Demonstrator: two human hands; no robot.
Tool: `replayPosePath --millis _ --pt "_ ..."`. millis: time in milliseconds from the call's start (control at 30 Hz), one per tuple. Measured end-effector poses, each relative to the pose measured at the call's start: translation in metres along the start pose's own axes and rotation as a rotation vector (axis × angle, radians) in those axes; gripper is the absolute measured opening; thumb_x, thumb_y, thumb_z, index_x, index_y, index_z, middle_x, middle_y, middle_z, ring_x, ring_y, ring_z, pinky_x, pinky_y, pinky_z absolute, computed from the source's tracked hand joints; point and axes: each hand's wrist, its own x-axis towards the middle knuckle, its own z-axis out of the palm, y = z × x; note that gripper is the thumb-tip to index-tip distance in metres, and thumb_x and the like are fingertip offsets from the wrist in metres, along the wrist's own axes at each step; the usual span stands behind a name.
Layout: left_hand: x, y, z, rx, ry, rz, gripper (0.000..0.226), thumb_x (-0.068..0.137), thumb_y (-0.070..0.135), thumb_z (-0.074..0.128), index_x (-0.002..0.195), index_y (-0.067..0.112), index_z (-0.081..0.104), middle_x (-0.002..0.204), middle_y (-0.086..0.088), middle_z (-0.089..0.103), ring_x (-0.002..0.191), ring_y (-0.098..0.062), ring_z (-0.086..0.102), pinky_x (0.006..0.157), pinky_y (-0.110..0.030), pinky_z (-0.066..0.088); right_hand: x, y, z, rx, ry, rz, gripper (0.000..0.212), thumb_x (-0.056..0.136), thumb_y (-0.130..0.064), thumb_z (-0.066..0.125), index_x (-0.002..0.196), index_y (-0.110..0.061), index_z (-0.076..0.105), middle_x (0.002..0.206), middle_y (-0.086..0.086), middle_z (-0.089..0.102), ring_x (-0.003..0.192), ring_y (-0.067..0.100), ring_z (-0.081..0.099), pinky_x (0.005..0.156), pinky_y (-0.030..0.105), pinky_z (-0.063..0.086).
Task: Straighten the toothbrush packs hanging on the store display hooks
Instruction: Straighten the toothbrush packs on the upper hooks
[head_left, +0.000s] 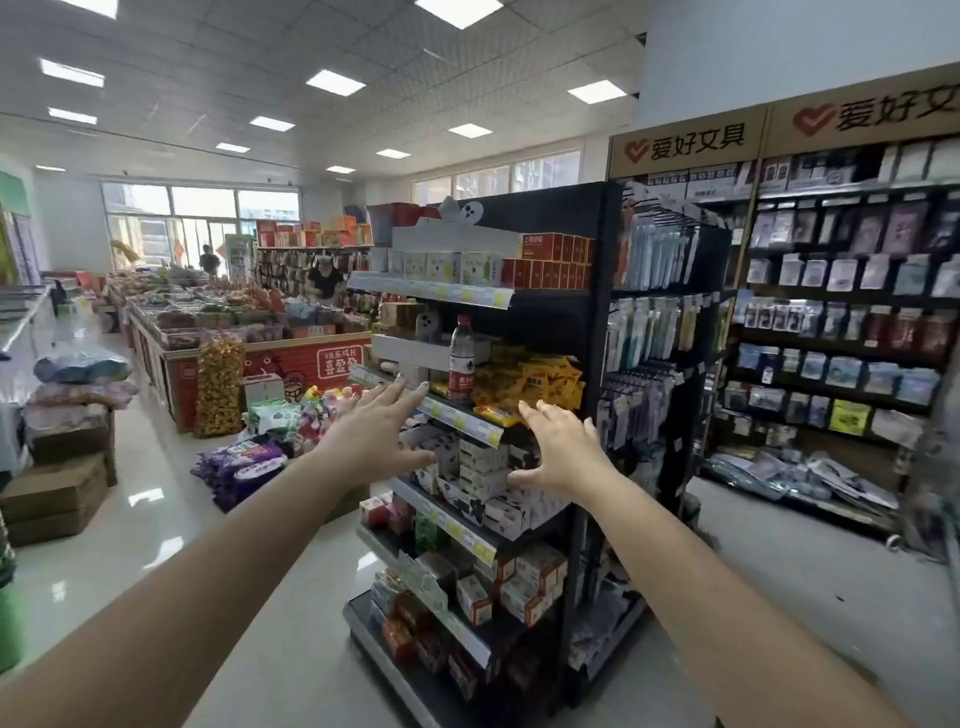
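Both hands, left hand (382, 431) and right hand (558, 452), are reaching out released, grasping nothing. The toothbrush packs (657, 260) are hanging, seemingly, on the rack's right side; the water bottle (461, 358) risks toppling if brushed.

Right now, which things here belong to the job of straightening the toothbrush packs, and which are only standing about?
For the job: hanging toothbrush packs in clear plastic; black side panel with hooks; left hand; right hand, both open, touching nothing.

Standing about: clear water bottle with red label; yellow snack packets; red cartons.
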Motion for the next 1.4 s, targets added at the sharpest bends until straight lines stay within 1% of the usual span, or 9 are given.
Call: replayPosePath --millis 133,333,500,633,800,1000,1233,1400 --pt "0.02 0.014 0.012 0.011 -0.024 0.052 0.089 0.083 0.058 0.054 0.149 0.034 0.0 0.159 -0.001 -0.002 0.146 -0.023 0.001 0.116 -0.046 0.011 -0.008 0.023 -0.003 -0.025 0.027 0.053 0.092 0.08 -0.05 0.064 0.149 -0.024 0.009 0.157 0.003 0.014 0.145 0.022 0.01 0.115 0.05 0.005" --pt "0.064 0.07 0.04 -0.005 -0.037 0.137 0.088 0.083 0.057 0.054 0.149 0.033 0.001 0.159 -0.001 -0.002 0.146 -0.023 0.003 0.116 -0.045 0.008 -0.013 0.081 -0.004 -0.066 0.007 0.101 0.093 0.081 -0.05 0.064 0.15 -0.024 0.008 0.157 0.004 0.012 0.144 0.023 0.009 0.115 0.051 0.007" --pt "0.118 0.133 0.07 -0.025 -0.032 0.214 0.095 0.079 0.058 0.06 0.149 0.034 0.001 0.159 0.001 -0.002 0.146 -0.022 0.005 0.118 -0.042 0.01 -0.01 0.153 -0.007 -0.07 0.007 0.158 0.091 0.081 -0.048 0.064 0.149 -0.024 0.009 0.156 0.004 0.014 0.144 0.024 0.011 0.115 0.052 0.008" --pt "0.166 0.191 0.094 -0.023 -0.047 0.234 0.099 0.077 0.058 0.062 0.15 0.031 0.0 0.159 0.0 -0.003 0.146 -0.021 0.004 0.118 -0.041 0.011 0.003 0.219 -0.012 -0.081 -0.005 0.166 0.089 0.082 -0.049 0.062 0.149 -0.026 0.009 0.157 0.002 0.014 0.143 0.024 0.013 0.114 0.053 0.008" --pt "0.225 0.254 0.124 -0.048 -0.065 0.189 0.099 0.079 0.057 0.062 0.15 0.029 -0.001 0.159 -0.002 -0.003 0.146 -0.022 0.005 0.117 -0.04 0.013 0.029 0.301 -0.018 -0.121 -0.004 0.124 0.089 0.081 -0.05 0.063 0.149 -0.027 0.009 0.157 0.001 0.014 0.144 0.023 0.012 0.114 0.053 0.007" --pt "0.287 0.309 0.156 -0.062 -0.05 0.115 0.1 0.077 0.057 0.064 0.15 0.027 0.002 0.159 -0.003 0.002 0.145 -0.022 0.011 0.115 -0.035 0.021 0.057 0.381 -0.015 -0.111 -0.035 0.09 0.09 0.081 -0.049 0.063 0.149 -0.027 0.009 0.156 0.001 0.015 0.143 0.022 0.013 0.115 0.054 0.007" --pt "0.369 0.338 0.195 -0.031 -0.061 0.052 0.104 0.075 0.06 0.065 0.15 0.028 0.001 0.159 -0.004 0.002 0.145 -0.025 0.011 0.116 -0.038 0.021 0.11 0.454 0.0 -0.091 -0.049 0.073 0.089 0.082 -0.047 0.063 0.149 -0.026 0.009 0.156 0.001 0.015 0.143 0.022 0.013 0.115 0.053 0.007" --pt "0.445 0.35 0.224 -0.023 -0.05 -0.077 0.106 0.072 0.062 0.066 0.15 0.028 0.002 0.159 -0.004 0.005 0.144 -0.028 0.013 0.115 -0.045 0.022 0.17 0.494 0.024 -0.056 -0.051 0.056 0.088 0.082 -0.045 0.064 0.149 -0.025 0.011 0.156 0.002 0.016 0.143 0.023 0.014 0.115 0.052 0.007"
